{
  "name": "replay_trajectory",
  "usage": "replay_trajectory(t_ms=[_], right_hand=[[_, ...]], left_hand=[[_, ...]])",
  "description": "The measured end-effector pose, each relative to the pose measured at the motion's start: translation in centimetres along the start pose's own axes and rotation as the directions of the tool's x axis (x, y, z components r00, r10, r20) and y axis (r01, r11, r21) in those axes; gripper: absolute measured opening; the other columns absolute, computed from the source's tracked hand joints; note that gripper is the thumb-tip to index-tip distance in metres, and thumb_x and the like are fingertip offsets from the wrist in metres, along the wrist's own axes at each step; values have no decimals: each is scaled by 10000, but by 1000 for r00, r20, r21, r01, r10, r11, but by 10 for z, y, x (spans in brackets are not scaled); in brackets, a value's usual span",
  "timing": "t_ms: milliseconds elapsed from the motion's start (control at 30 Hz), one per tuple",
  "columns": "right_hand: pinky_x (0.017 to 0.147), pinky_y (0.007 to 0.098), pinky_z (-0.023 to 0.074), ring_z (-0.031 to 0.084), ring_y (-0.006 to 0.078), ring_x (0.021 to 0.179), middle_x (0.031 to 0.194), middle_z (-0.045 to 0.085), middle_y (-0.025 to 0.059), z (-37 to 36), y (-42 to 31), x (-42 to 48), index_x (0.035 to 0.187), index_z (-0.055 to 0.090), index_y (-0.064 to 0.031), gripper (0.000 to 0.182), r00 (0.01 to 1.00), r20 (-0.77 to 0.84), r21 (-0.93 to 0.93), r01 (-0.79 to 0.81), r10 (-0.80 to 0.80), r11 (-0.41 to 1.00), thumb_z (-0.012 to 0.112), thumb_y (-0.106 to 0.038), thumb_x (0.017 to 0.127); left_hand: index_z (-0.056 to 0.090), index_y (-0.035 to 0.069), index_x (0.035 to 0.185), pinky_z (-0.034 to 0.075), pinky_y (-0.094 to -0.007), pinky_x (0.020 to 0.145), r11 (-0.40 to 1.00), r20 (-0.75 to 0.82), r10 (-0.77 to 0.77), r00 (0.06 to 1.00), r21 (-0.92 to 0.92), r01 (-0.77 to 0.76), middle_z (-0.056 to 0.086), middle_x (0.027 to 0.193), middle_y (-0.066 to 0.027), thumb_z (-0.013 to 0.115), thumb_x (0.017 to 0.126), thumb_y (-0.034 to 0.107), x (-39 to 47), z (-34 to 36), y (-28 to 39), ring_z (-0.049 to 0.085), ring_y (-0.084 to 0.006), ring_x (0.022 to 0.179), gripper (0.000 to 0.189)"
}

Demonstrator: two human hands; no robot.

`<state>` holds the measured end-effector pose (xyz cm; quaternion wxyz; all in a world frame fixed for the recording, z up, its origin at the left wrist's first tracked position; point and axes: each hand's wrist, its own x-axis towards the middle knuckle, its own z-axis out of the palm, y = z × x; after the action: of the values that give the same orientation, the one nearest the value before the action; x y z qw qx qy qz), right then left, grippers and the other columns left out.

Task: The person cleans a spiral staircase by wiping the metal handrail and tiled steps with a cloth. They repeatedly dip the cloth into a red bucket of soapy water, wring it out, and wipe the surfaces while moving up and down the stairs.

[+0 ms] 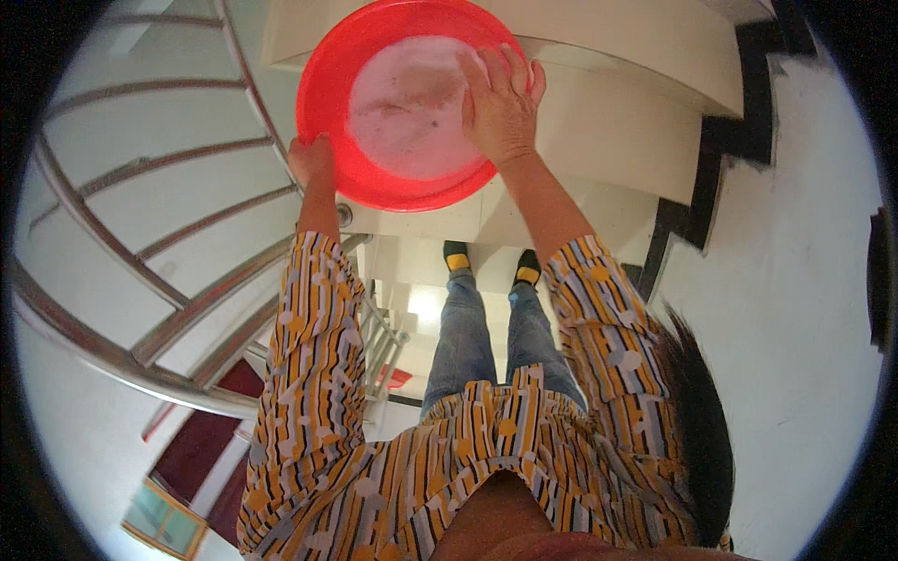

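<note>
A red plastic basin (326, 77) at the top of the view holds cloudy, whitish water (421, 140) with foam and small dark specks. My left hand (313, 163) grips its rim at the lower left, close to the metal railing. Over the basin's right side is my right hand (501, 112), back upward and fingers spread, holding nothing visible. Whether its fingertips touch the water or the inner wall is hard to tell. What bears the basin from below is hidden.
Pale stair steps (617, 126) rise ahead, with black stepped skirting (719, 140) against the white wall (786, 294) on the right. A stainless-steel railing (161, 280) curves along the left. My feet (456, 258) stand on a lower step.
</note>
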<state>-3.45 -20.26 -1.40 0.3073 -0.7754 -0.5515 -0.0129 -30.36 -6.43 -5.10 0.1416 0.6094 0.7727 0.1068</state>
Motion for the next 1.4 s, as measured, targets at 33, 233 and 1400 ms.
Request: replay_trajectory(t_ms=[33,233,1400], right_hand=[[1054,566,167,340,347,1254,1305,442,85,-1,3,4,1304,440,-204,592,989,93,1,117,-116,993,618,-182,740],[1026,629,214,166,397,1356,1495,188,83,-24,-2,39,1429,203,-312,848,491,868,-27,193,-73,981,682,-379,733],[871,374,426,514,301,1087,1167,508,224,-29,30,75,1220,470,17,515,477,858,-14,392,-191,920,456,-407,929]], left_hand=[[616,-5,958,498,-453,759,1000,-12,-21,1000,12,22,647,924,-221,673,692,277,0,-1,7,629,-380,880,392],[618,13,942,504,-444,751,996,-43,-82,996,-47,80,653,904,-212,637,704,243,-32,-1,44,637,-372,862,331],[525,37,971,509,-428,743,878,234,-225,946,-372,301,634,920,-189,635,745,166,-116,-11,81,627,-348,867,283]])
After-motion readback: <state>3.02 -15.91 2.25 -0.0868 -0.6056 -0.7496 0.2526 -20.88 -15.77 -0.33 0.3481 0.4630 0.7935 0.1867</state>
